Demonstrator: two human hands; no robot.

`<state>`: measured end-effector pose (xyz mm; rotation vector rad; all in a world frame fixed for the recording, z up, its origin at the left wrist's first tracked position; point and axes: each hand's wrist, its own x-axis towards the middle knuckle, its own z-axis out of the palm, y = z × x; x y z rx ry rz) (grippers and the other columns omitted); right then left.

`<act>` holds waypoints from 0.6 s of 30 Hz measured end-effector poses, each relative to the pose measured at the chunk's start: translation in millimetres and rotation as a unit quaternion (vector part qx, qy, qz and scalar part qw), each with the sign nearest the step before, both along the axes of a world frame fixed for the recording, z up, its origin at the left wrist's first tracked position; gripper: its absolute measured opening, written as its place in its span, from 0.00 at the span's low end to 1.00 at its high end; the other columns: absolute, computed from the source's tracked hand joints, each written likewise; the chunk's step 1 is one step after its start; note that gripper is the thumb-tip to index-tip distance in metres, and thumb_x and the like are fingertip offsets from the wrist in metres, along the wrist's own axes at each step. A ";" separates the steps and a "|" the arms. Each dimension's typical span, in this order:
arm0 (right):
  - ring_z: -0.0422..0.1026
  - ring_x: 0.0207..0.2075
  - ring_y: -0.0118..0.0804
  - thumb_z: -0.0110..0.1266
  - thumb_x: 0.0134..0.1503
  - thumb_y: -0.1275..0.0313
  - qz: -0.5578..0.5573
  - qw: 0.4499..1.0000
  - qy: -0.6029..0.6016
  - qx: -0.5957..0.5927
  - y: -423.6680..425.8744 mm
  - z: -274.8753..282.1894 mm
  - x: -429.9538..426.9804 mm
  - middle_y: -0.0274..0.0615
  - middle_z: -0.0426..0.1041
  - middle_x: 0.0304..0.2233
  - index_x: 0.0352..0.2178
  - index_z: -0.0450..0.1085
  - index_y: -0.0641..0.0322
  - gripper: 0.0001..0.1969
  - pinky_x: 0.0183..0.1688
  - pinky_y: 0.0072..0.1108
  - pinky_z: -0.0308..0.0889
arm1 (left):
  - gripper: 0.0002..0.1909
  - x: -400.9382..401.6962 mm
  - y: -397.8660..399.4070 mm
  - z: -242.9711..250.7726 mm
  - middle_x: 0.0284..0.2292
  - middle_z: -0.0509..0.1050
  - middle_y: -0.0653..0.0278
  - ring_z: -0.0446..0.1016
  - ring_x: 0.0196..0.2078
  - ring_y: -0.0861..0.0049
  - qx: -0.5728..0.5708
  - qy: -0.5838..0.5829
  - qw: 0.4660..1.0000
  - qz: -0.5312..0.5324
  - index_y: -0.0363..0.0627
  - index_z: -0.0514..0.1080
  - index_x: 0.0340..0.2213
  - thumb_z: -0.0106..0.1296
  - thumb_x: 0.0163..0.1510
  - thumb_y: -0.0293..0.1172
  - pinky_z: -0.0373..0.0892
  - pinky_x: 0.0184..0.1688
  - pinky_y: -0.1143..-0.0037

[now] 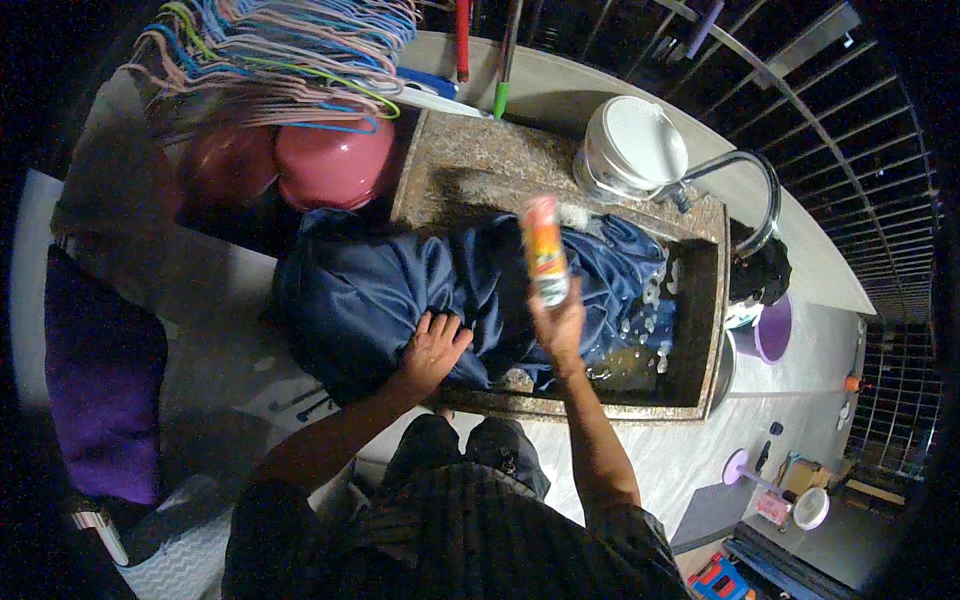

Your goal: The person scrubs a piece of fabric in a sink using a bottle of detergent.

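Observation:
My right hand (559, 322) grips the lower end of an orange and yellow canister (545, 251) with a pinkish top, blurred as if moving, above the wet cloth. My left hand (435, 349) lies with its fingers loosely spread on shiny dark blue cloth (367, 277); whether it pinches a fold is not plain. The cloth drapes over the left part of a stone sink (480, 172) and runs into its basin at the right. Soapy water (634, 360) with patches of foam shows there beside the cloth.
A white lidded bucket (637, 146) stands behind the basin, near a curved metal faucet (772, 187). Pink basins (337, 161) and many plastic hangers (300, 67) are at the upper left. Right of the sink are a purple bucket (772, 330) and black cloth (761, 266). A metal grille (832, 142) rises behind.

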<state>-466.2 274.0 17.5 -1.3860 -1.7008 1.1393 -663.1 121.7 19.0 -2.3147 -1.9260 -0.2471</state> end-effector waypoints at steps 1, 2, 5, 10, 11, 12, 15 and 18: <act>0.77 0.34 0.41 0.64 0.55 0.67 0.014 0.995 -0.098 0.024 -5.1 -33.0 13.1 0.49 0.78 0.35 0.49 0.64 0.69 0.25 0.38 0.30 0.72 | 0.07 3.9 4.7 1.0 0.35 0.69 0.64 0.69 0.41 0.68 0.029 0.001 1.000 -0.006 0.53 0.70 0.36 0.50 0.54 0.34 0.64 0.47 0.63; 0.79 0.33 0.48 0.66 0.54 0.63 0.028 0.980 -0.190 0.049 -9.3 -64.5 26.1 0.54 0.79 0.33 0.49 0.64 0.70 0.28 0.37 0.34 0.73 | 0.08 5.2 13.7 -5.3 0.36 0.69 0.65 0.69 0.42 0.69 0.035 0.025 0.999 0.006 0.54 0.71 0.37 0.50 0.54 0.35 0.64 0.49 0.61; 0.75 0.24 0.41 0.65 0.56 0.60 0.021 0.989 0.016 -0.146 -24.9 -29.3 19.3 0.47 0.77 0.28 0.47 0.67 0.65 0.25 0.27 0.29 0.69 | 0.12 -30.1 23.6 19.5 0.36 0.73 0.58 0.74 0.38 0.58 -0.072 -0.045 0.995 0.053 0.52 0.71 0.39 0.53 0.50 0.28 0.70 0.42 0.62; 0.70 0.20 0.29 0.50 0.67 0.53 -0.062 0.900 0.291 -0.319 -91.8 22.2 61.5 0.36 0.70 0.25 0.43 0.65 0.60 0.19 0.20 0.20 0.65 | 0.20 -96.3 57.6 63.6 0.45 0.79 0.50 0.78 0.48 0.57 -0.039 -0.364 0.917 0.156 0.38 0.73 0.45 0.59 0.47 0.23 0.72 0.50 0.66; 0.75 0.28 0.34 0.50 0.66 0.53 -0.008 0.874 0.335 -0.353 -104.2 30.4 75.8 0.40 0.73 0.29 0.44 0.65 0.62 0.21 0.27 0.24 0.70 | 0.22 -103.4 69.9 100.7 0.44 0.79 0.54 0.77 0.48 0.69 -0.123 -0.496 0.843 0.166 0.34 0.73 0.46 0.61 0.48 0.24 0.71 0.52 0.71; 0.77 0.34 0.39 0.50 0.66 0.53 -0.010 0.854 0.351 -0.385 -115.6 27.9 82.2 0.44 0.74 0.33 0.47 0.64 0.64 0.23 0.34 0.28 0.73 | 0.21 -105.4 74.3 125.5 0.42 0.79 0.58 0.75 0.45 0.76 -0.091 -0.486 0.855 0.153 0.35 0.73 0.46 0.63 0.49 0.26 0.70 0.50 0.74; 0.71 0.54 0.53 0.52 0.64 0.55 0.037 0.786 0.435 -0.438 -134.9 -11.3 80.5 0.53 0.72 0.49 0.57 0.58 0.65 0.29 0.55 0.43 0.68 | 0.18 -90.9 84.5 168.4 0.37 0.76 0.68 0.71 0.42 0.85 -0.155 -0.550 0.810 0.128 0.37 0.72 0.43 0.61 0.49 0.22 0.68 0.45 0.79; 0.67 0.60 0.49 0.58 0.60 0.54 -0.023 0.741 0.439 -0.508 -130.0 -70.0 71.7 0.45 0.67 0.56 0.63 0.55 0.56 0.35 0.62 0.48 0.63 | 0.18 -61.0 77.1 219.3 0.36 0.74 0.70 0.70 0.41 0.87 -0.210 -0.504 0.834 0.084 0.38 0.70 0.43 0.59 0.48 0.19 0.68 0.45 0.79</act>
